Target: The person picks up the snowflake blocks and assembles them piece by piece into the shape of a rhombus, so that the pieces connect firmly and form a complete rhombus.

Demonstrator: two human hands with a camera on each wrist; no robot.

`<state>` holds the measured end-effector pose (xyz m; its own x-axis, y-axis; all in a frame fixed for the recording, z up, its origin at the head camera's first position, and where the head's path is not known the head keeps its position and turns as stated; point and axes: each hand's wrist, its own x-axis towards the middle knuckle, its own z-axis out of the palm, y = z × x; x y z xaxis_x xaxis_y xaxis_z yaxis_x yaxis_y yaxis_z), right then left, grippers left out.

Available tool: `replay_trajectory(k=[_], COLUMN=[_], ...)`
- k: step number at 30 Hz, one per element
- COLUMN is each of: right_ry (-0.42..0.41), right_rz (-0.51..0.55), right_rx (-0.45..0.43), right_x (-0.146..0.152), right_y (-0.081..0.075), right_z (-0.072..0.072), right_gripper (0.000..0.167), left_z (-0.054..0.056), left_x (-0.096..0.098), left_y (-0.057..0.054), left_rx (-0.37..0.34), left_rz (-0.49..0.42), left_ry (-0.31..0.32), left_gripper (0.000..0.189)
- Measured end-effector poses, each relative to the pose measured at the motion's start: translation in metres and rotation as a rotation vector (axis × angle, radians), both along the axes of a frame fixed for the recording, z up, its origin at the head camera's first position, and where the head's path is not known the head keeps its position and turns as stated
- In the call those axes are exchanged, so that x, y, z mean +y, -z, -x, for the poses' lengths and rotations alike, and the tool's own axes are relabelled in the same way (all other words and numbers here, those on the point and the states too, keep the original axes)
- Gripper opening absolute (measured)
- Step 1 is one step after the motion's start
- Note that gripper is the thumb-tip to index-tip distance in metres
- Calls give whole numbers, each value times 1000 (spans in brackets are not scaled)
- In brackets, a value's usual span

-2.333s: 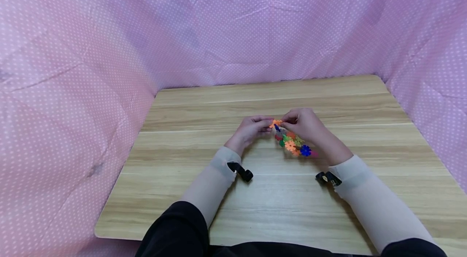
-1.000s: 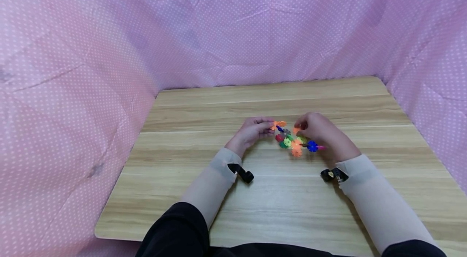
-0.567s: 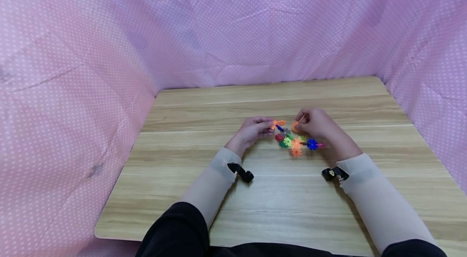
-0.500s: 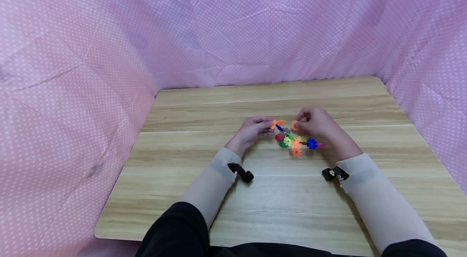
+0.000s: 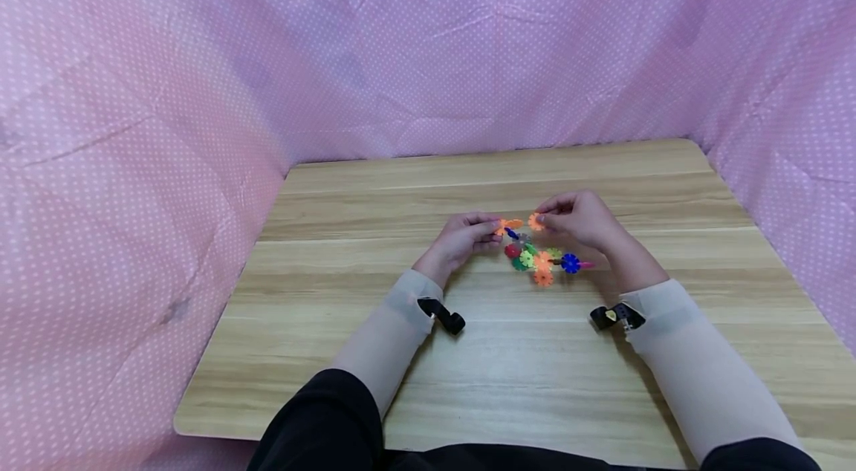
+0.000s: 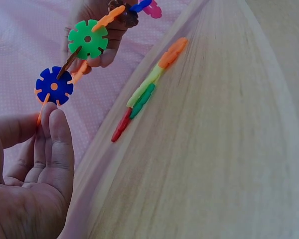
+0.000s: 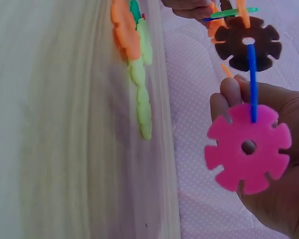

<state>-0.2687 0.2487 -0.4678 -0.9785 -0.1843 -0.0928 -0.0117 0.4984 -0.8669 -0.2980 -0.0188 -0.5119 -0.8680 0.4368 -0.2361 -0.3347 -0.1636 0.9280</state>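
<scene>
My left hand (image 5: 464, 241) pinches an orange snowflake disc (image 5: 500, 227) at one end of a chain of interlocking plastic discs. In the left wrist view a blue disc (image 6: 46, 79) slots onto it, followed by a brown one seen edge-on and a green disc (image 6: 87, 40). The far end of the chain is a pink disc (image 7: 224, 149), hanging across the right palm in the right wrist view. Between thumb and fingers, my right hand (image 5: 582, 220) pinches another orange snowflake disc (image 5: 535, 221), just right of the chain's orange pieces.
Below the chain, several joined discs in red, green, yellow and orange lie flat on the wooden table (image 5: 414, 352), including a red disc (image 5: 511, 251). Pink dotted cloth (image 5: 428, 70) hangs behind and beside the table.
My right hand first draws away from the left, then lifts its orange disc up and leftward beside the chain's orange pieces. My left hand stays nearly still.
</scene>
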Motion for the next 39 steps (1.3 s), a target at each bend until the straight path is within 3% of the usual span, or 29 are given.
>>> replay_trajectory(k=[8, 16, 24, 31, 39], right_ry=[-43, -100, -87, -68, -91], right_rz=[39, 71, 100, 81, 100], right_rx=[-4, -4, -33, -28, -36], right_x=[-1, -3, -6, -8, -11], right_y=[-4, -3, 0, -11, -1], right_z=[-2, -2, -4, -3, -13], right_gripper=[27, 25, 18, 17, 18], left_z=[-1, -3, -5, -2, -13], left_x=[0, 2, 4, 6, 1], left_y=[0, -2, -1, -11, -2], left_rx=[-8, 21, 15, 34, 27], left_rz=[10, 8, 0, 6, 22], left_ry=[-6, 27, 30, 22, 26], left_gripper=[20, 19, 22, 22, 21])
